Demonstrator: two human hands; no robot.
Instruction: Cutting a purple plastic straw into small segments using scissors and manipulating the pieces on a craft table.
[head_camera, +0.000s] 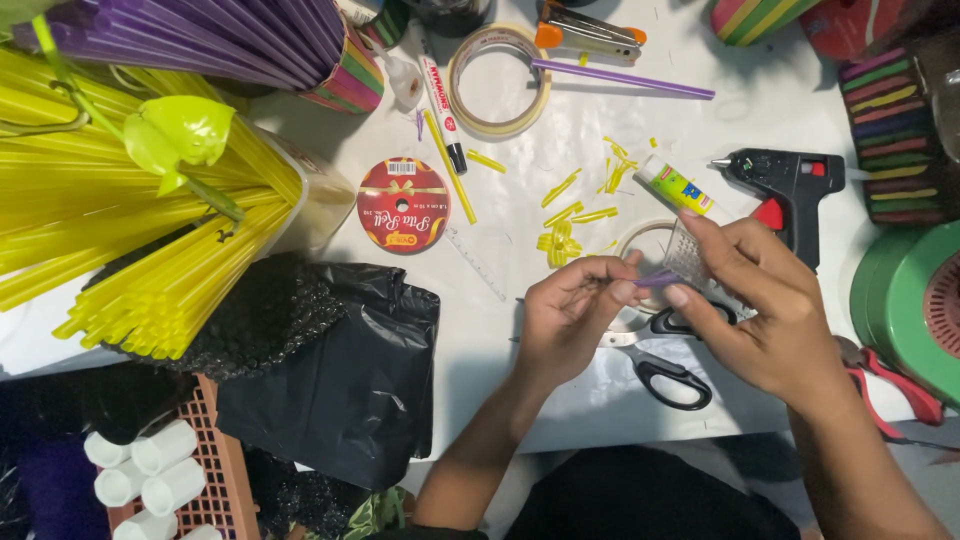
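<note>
Both my hands are raised just above the white surface (560, 150), meeting over its middle. My left hand (568, 318) is closed in a pinch, thumb and forefinger on one end of a short purple straw piece (655, 281); my right hand (752, 300) pinches the other end, the remaining fingers loosely curled, so the piece is stretched level between the two grips, probably to keep it steady and in plain sight. Something small and pale shows against my right fingers; I cannot tell what it is. Directly beneath my hands lie black-handled scissors (672, 372), partly hidden by them, and a clear tape roll (640, 245), both near enough to reach without shifting. Just beyond, yellow straw offcuts (575, 215) are scattered around a small yellow bundle (557, 245). A glue stick (676, 186) lies tilted beside a black hot glue gun (790, 190), its nozzle pointing left, set well apart from the plastic. Farther back: a wide tape roll (498, 80), a long purple straw (620, 78), a marker (441, 100), a red ribbon spool (402, 205). At left a bundle of yellow straws (130, 250) fans out of a container, purple straws (200, 35) above it. A black plastic bag (345, 365) slumps over the surface edge; green tape rolls (915, 300) sit at right.
</note>
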